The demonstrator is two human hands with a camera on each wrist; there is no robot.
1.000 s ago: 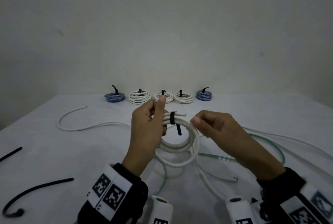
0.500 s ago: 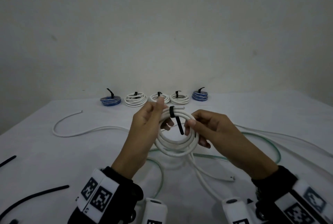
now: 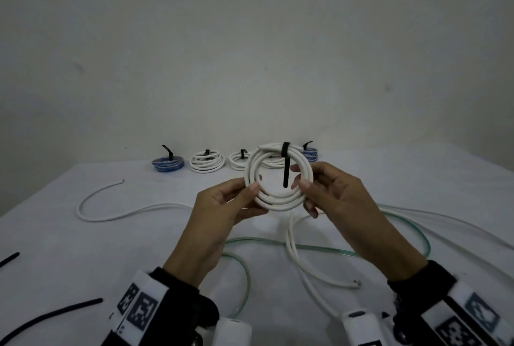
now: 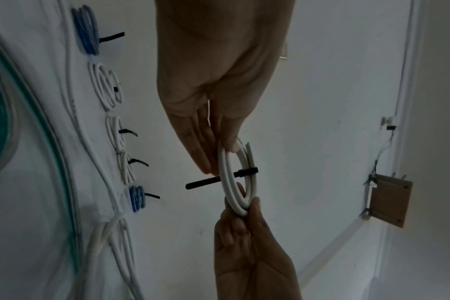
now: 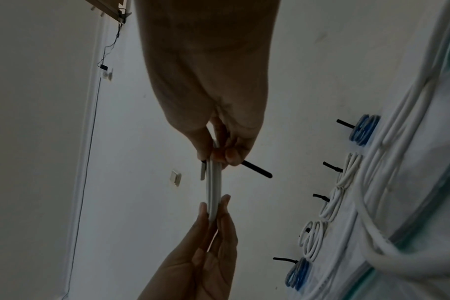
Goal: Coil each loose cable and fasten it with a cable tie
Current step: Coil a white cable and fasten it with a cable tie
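Observation:
A white cable coil point(image 3: 278, 201) is held upright in the air, its face toward me. A black cable tie point(image 3: 285, 151) wraps its top, and the tie's tail hangs down inside the ring. My left hand point(image 3: 250, 188) pinches the coil's left side. My right hand point(image 3: 301, 178) pinches its right side. In the left wrist view the coil point(image 4: 230, 182) sits between the left fingers point(image 4: 206, 158) above and the right hand point(image 4: 244, 215) below. The right wrist view shows the coil point(image 5: 213, 192) edge-on, with the tie's tail point(image 5: 257, 171) sticking out sideways.
Several tied coils, blue point(image 3: 167, 163) and white point(image 3: 207, 162), line the table's far edge. Loose white cables point(image 3: 111, 212) point(image 3: 294, 251) and a clear green tube point(image 3: 278, 246) lie below my hands. Spare black ties point(image 3: 55, 315) lie at front left.
The coil rose from near the table and turned upright to face me. My left hand slid from the tie at the top to the left side. My right hand took the right side.

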